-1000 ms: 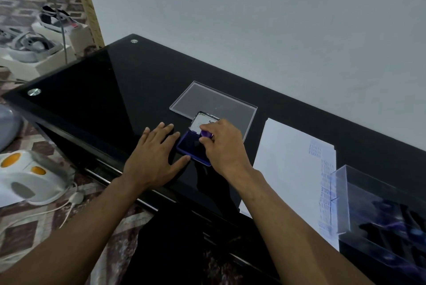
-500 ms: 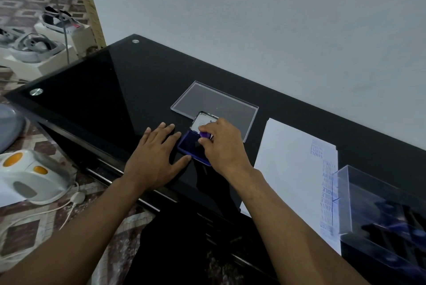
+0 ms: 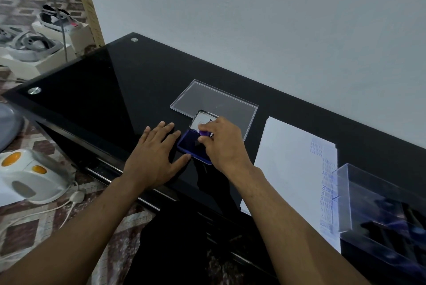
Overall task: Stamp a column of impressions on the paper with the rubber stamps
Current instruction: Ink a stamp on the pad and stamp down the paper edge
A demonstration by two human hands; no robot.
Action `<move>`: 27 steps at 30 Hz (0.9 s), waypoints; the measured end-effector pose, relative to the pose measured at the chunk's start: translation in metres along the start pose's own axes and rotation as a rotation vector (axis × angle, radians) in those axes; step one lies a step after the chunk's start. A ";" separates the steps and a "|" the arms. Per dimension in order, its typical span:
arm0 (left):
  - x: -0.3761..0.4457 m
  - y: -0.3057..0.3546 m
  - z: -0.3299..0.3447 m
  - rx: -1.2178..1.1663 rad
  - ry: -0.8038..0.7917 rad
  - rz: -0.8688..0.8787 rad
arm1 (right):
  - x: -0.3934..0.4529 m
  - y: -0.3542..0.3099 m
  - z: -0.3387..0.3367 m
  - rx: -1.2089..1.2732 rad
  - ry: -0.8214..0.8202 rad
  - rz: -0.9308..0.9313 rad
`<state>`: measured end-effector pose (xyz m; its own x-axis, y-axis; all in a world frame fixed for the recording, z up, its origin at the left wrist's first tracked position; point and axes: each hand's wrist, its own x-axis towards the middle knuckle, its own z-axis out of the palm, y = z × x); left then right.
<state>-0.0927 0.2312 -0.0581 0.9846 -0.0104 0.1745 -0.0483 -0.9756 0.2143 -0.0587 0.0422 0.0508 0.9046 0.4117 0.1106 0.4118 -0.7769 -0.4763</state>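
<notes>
An open ink pad (image 3: pixel 187 143) with a dark blue inking face and a raised white-labelled lid (image 3: pixel 201 119) lies on the black glass table (image 3: pixel 103 81). My right hand (image 3: pixel 223 144) pinches a small purple rubber stamp (image 3: pixel 204 133) down onto the pad. My left hand (image 3: pixel 156 156) rests flat on the table, its thumb and fingertips against the pad's left edge. To the right lies a white sheet of paper (image 3: pixel 290 164) with a column of blue impressions (image 3: pixel 327 183) along its right side.
A clear flat lid (image 3: pixel 207 98) lies behind the ink pad. A clear plastic box (image 3: pixel 380 211) holding several dark stamps stands at the right, overlapping the paper's edge. A white appliance with orange buttons (image 3: pixel 27 174) and headsets on boxes (image 3: pixel 30 47) sit on the floor to the left.
My right hand's fingers shift slightly on the stamp over the pad. My left hand stays flat beside the pad.
</notes>
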 end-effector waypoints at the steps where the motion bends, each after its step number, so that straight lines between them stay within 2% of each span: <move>1: 0.000 0.000 0.000 0.000 0.001 0.001 | 0.000 0.001 0.001 0.012 0.010 0.006; 27: -0.002 0.002 -0.003 -0.031 0.011 -0.001 | 0.001 -0.003 -0.003 -0.007 0.005 -0.005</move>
<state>-0.0949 0.2302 -0.0556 0.9827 -0.0063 0.1851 -0.0521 -0.9684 0.2440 -0.0588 0.0434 0.0546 0.9032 0.4129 0.1174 0.4168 -0.7783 -0.4695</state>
